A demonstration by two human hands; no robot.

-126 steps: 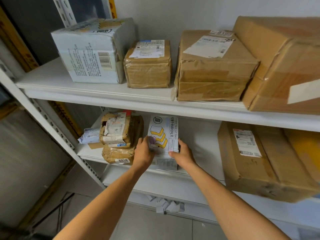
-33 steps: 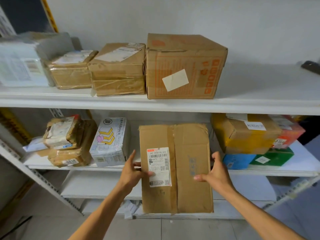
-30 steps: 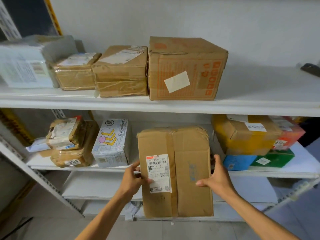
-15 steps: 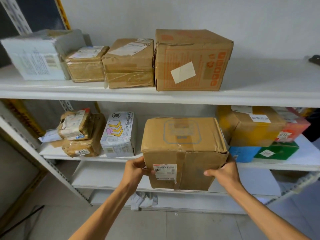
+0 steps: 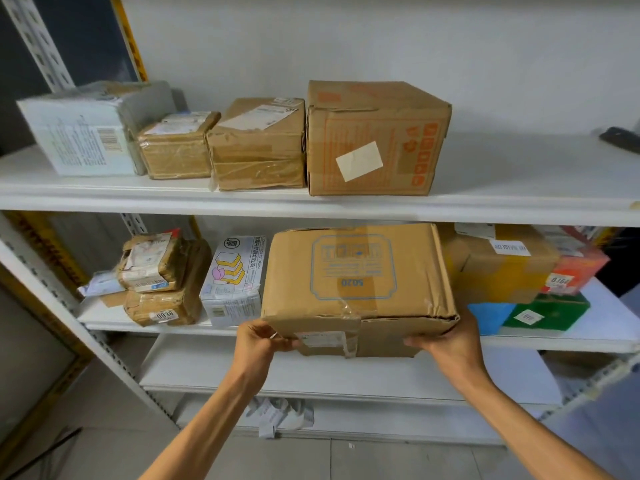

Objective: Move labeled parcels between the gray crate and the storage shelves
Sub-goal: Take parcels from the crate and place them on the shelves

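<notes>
Both hands, left hand and right hand, are gripping a creased, taped cardboard box. Its front label is lying too foreshortened to read.

Reckon from the brown carton you hold at the front of the middle shelf. At 9 o'clock the white toast-print box stands just beside it, leaving only a thin slit. At 3 o'clock the yellow-taped box and the blue box crowd close, so the gap is narrow. At 12 o'clock the upper shelf runs close above the carton's far edge. At 6 o'clock the lower shelf lies bare and open to your reach. At 2 o'clock the upper shelf is free to the right of the big orange-printed box, as far as a dark object.
</notes>
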